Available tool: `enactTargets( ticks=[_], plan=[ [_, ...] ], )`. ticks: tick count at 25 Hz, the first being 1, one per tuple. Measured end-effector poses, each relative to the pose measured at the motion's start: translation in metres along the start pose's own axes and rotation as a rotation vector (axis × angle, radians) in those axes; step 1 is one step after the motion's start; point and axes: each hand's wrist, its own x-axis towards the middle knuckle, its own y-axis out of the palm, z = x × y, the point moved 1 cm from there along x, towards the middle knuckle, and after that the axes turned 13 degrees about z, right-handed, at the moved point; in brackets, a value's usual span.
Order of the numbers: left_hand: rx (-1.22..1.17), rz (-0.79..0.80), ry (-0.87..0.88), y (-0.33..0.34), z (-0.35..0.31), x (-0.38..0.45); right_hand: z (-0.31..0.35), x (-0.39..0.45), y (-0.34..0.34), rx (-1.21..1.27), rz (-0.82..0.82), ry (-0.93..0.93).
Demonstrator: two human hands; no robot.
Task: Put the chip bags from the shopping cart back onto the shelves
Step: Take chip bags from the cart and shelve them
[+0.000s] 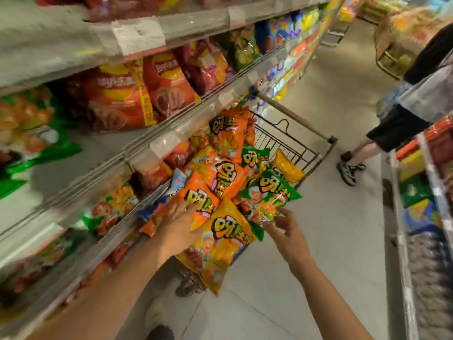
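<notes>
Fingers of the left hand lie spread and nearly straight at the centre of the frame, resting flat on an orange chip bag at the near end of the heap, without curling round it. Just right of centre, the right hand reaches in with its fingers loosely extended toward the lower corner of a green chip bag; whether the fingertips touch or pinch that corner I cannot tell, as the bag's edge and the fingers overlap. Between the two hands, a yellow chip bag hangs down over the near edge of the shopping cart, tilted with its lower end toward the bottom of the frame. More orange, green and yellow bags are piled high in the cart's basket, which stands in the middle of the frame, close against the shelves that run diagonally across the left half. Red chip bags fill the shelf level at upper left, partly blurred. At the right edge of the frame, another person in dark shorts stands on the pale floor, well apart from the cart.
</notes>
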Motion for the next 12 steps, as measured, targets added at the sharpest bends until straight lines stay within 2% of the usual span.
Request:
enactTargets(
  ticks=[3,6,12],
  plan=[
    [-0.110,-0.017,-0.093,-0.022,0.033,0.058,-0.001,0.034,0.002,0.044,-0.051,0.133],
    [-0.174,0.117,-0.217,-0.020,0.056,0.102,-0.012,0.061,0.002,0.095,-0.148,0.245],
    [-0.258,0.124,-0.292,-0.001,0.074,0.122,-0.034,0.100,-0.008,0.172,-0.212,0.407]
  ],
)
